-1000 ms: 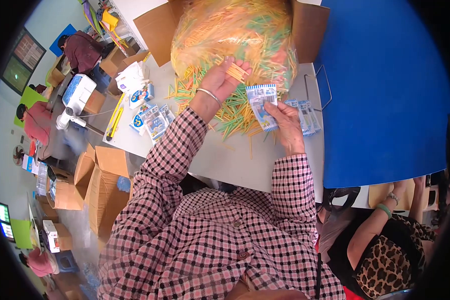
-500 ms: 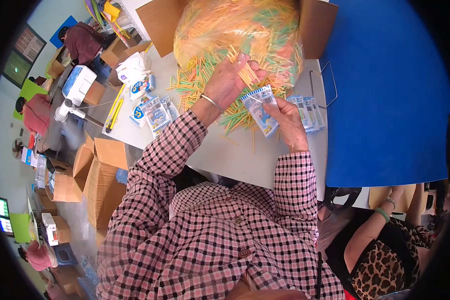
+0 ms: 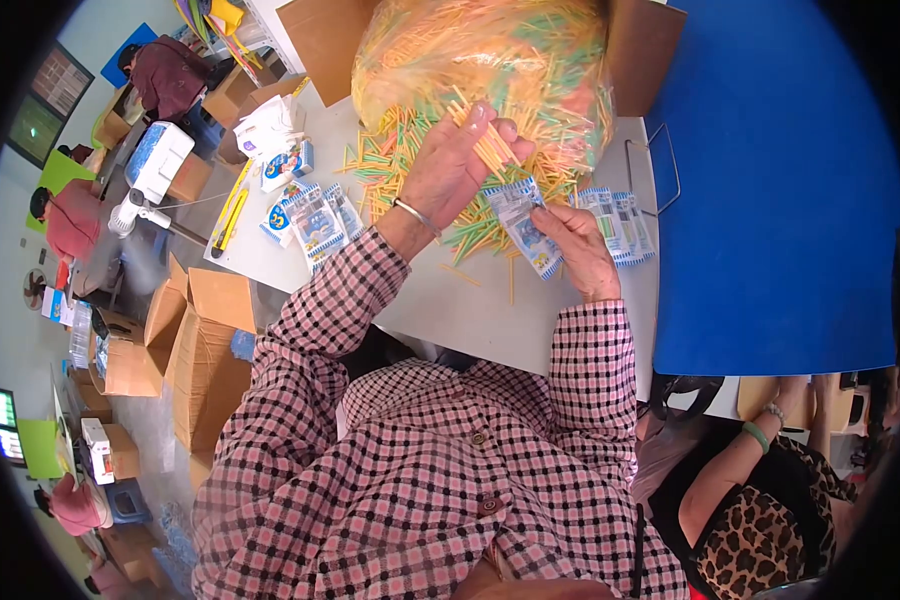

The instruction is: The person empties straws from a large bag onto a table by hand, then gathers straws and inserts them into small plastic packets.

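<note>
My left hand (image 3: pixel 450 172) is closed around a small bundle of thin yellow-orange sticks (image 3: pixel 492 150), tips pointing up past the fingers. Between the thumb and fingers of my right hand (image 3: pixel 582 250) is a blue-and-white printed packet (image 3: pixel 523 225), tilted. The bundle's lower ends meet the packet's top edge; whether they are inside it I cannot tell. Beneath and behind both hands spreads a loose pile of coloured sticks (image 3: pixel 380 168). To the right of my right hand lie several similar packets (image 3: pixel 622 228), with sticks visible in some.
A large clear bag of sticks (image 3: pixel 480 60) fills a cardboard box (image 3: pixel 642 55) at the back. Left on the table (image 3: pixel 460 320) are more packets (image 3: pixel 317 225), small cartons (image 3: pixel 288 165) and a yellow cutter knife (image 3: pixel 232 222). A blue surface (image 3: pixel 770 200) adjoins at right; a co-worker's arm (image 3: pixel 725 480) is below it.
The packet in my right hand has tipped, its top edge now lower and more turned toward the bundle's ends. My left hand keeps its hold on the bundle. The view has shifted slightly.
</note>
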